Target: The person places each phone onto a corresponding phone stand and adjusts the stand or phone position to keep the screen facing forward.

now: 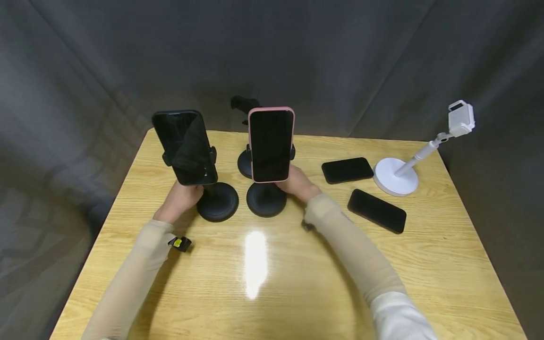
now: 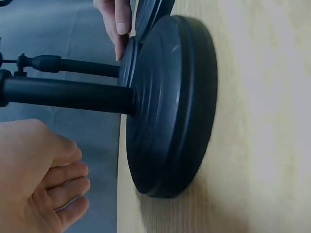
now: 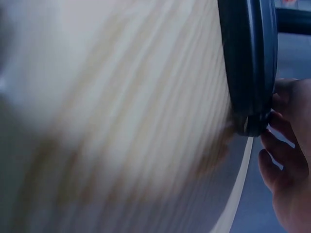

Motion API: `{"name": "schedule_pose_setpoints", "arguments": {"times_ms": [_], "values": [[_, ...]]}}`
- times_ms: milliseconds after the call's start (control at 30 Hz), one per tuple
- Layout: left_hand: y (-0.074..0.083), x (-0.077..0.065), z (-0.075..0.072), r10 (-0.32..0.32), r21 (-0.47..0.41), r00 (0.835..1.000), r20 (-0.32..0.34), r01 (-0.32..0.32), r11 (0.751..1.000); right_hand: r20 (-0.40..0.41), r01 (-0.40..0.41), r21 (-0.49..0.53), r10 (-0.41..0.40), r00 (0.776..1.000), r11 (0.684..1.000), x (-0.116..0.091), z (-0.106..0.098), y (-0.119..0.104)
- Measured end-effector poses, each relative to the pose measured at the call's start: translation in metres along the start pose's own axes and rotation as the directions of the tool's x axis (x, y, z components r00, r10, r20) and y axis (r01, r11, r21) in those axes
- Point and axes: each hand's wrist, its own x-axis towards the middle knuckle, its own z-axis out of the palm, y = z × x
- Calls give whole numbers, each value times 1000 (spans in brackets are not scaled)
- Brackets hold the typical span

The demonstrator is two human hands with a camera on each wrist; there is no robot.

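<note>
My left hand [image 1: 180,200] is beside the left black phone stand [image 1: 218,203], which carries a black phone [image 1: 184,146]. In the left wrist view its fingers are loosely curled near the stand's pole [image 2: 68,94], with space between them. My right hand [image 1: 297,183] reaches behind the middle stand [image 1: 266,200], where a pink-edged phone [image 1: 272,144] stands upright. Its extended fingers [image 2: 116,24] touch the rim of the rear stand's round base [image 2: 127,63]. From the head, the phone hides those fingertips. The rear stand [image 1: 244,164] carries no phone.
Two black phones, a farther one [image 1: 347,170] and a nearer one [image 1: 377,211], lie flat on the right of the wooden table [image 1: 323,293]. Beside them stands a white phone stand [image 1: 396,177], its holder tilted toward the right. A dark curtain [image 1: 297,56] hangs behind the table.
</note>
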Motion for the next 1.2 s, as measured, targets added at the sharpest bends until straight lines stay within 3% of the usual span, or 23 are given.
{"name": "schedule_pose_setpoints", "arguments": {"times_ms": [100,333,533,700,900,1100,1200], "values": [[-1,-9,1,85,30,992,-96,-82,996,-26,86,-63,-88,996,994,-2,-4,6],[2,-29,0,107,76,984,-143,-97,992,-60,169,-181,-182,981,969,-9,-14,25],[8,-47,5,107,124,970,-217,-81,989,-82,187,-162,-202,976,969,-21,-20,38],[13,-60,12,157,165,954,-256,-117,979,-110,158,-150,-175,978,976,-35,-23,46],[19,-68,21,282,247,937,-207,-229,942,-128,132,-143,-150,980,981,-55,-28,53],[37,-72,36,329,207,933,-144,-297,932,-138,144,-155,-166,976,977,-70,-31,60],[47,-71,48,367,190,922,-123,-341,921,-141,145,-153,-167,976,977,-76,-30,61]]}}
